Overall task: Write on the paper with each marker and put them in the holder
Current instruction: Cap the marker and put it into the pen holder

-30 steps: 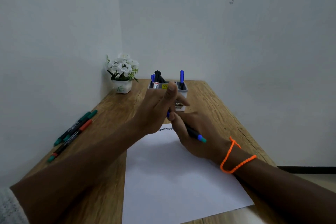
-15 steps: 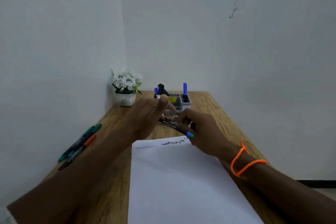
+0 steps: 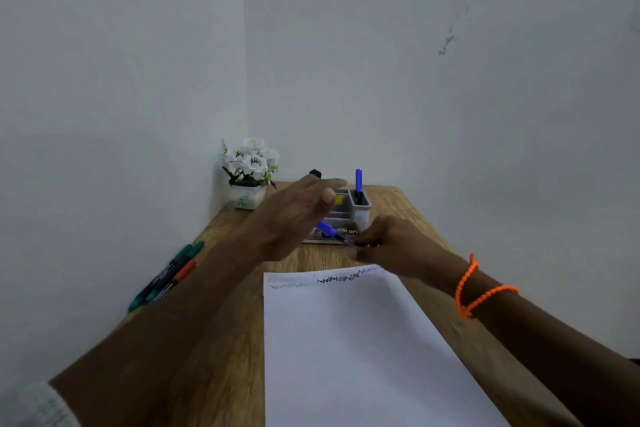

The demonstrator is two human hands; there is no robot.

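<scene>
My right hand (image 3: 391, 246) grips a black marker with a blue cap (image 3: 329, 229), its capped end pointing left and up toward the holder. My left hand (image 3: 298, 215) hovers in front of the holder with fingers stretched out, holding nothing that I can see. The grey holder (image 3: 360, 210) stands at the table's far end with a blue marker (image 3: 358, 180) upright in its right cup and a black marker tip (image 3: 315, 173) behind my left hand. A white paper (image 3: 363, 350) lies below my hands, with zigzag scribbles (image 3: 339, 278) along its top edge.
Three markers (image 3: 169, 277), two green-capped and one orange-capped, lie at the left edge of the wooden table (image 3: 221, 340). A white flower pot (image 3: 251, 177) stands in the far left corner by the wall. An orange bead band (image 3: 476, 288) circles my right wrist.
The view tilted up. My right hand moved the marker forward toward the holder, and its blue cap now shows on the end. My left hand's fingers spread open above it.
</scene>
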